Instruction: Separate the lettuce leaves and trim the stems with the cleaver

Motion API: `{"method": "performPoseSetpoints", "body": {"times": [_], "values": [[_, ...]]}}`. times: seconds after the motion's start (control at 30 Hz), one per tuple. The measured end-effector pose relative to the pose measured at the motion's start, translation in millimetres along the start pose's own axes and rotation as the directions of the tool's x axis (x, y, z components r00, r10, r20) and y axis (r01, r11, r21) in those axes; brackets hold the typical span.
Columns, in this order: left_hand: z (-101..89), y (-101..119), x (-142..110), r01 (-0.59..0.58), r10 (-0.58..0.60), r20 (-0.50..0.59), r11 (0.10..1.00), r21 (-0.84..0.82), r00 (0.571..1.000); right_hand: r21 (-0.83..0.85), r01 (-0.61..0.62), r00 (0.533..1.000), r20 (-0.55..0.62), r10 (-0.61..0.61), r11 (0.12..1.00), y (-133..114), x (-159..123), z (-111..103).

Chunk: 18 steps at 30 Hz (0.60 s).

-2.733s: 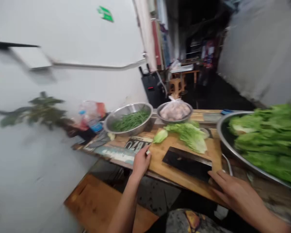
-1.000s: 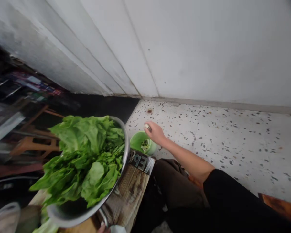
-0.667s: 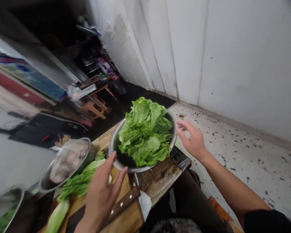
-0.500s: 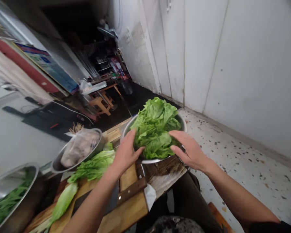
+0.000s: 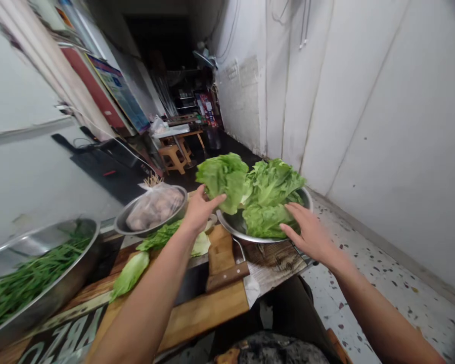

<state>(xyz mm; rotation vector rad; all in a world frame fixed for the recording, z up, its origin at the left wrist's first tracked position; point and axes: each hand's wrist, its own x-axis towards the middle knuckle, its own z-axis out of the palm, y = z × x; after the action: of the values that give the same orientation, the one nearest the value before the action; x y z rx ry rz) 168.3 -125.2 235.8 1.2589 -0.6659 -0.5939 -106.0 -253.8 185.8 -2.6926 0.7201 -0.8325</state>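
My left hand (image 5: 201,210) pinches a lettuce leaf (image 5: 223,177) between thumb and fingers, lifted at the left side of a metal bowl (image 5: 256,239). More lettuce (image 5: 275,184) is heaped in that bowl and rises above its rim. At the bowl's right side is my right hand (image 5: 309,232), thumb and fingers apart, fingertips against the lower lettuce. Left of the bowl, loose lettuce leaves (image 5: 131,275) lie on a wooden cutting board (image 5: 200,321), partly behind my left forearm. A cleaver with a wooden handle (image 5: 227,276) rests on the board.
A metal bowl (image 5: 184,199) holds a tied plastic bag (image 5: 155,205) with pale contents. Far left, a larger metal bowl (image 5: 93,240) contains long green vegetables (image 5: 30,278). A white wall (image 5: 364,101) runs along the right; stools (image 5: 172,157) stand farther back.
My left hand has taken a lettuce leaf and raised it at the bowl's left side. My right hand stays at the lettuce's right edge. The view has shifted, moving the scene rightward.
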Motion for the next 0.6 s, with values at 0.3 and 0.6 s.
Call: {"method": "performPoseSetpoints", "body": {"times": [0.3, 0.6], "values": [[-36.2, 26.5, -101.0, 0.234, -0.420, -0.244, 0.804, -0.547, 0.874, 0.323, 0.454, 0.891, -0.174, -0.419, 0.831, -112.1, 28.0, 50.8], [-133.9, 7.1, -269.8, 0.175, 0.213, -0.358, 0.585, 0.792, 0.909, 0.849, -0.233, 0.841, 0.421, -0.340, 0.475, -192.2, 14.7, 113.5]]}}
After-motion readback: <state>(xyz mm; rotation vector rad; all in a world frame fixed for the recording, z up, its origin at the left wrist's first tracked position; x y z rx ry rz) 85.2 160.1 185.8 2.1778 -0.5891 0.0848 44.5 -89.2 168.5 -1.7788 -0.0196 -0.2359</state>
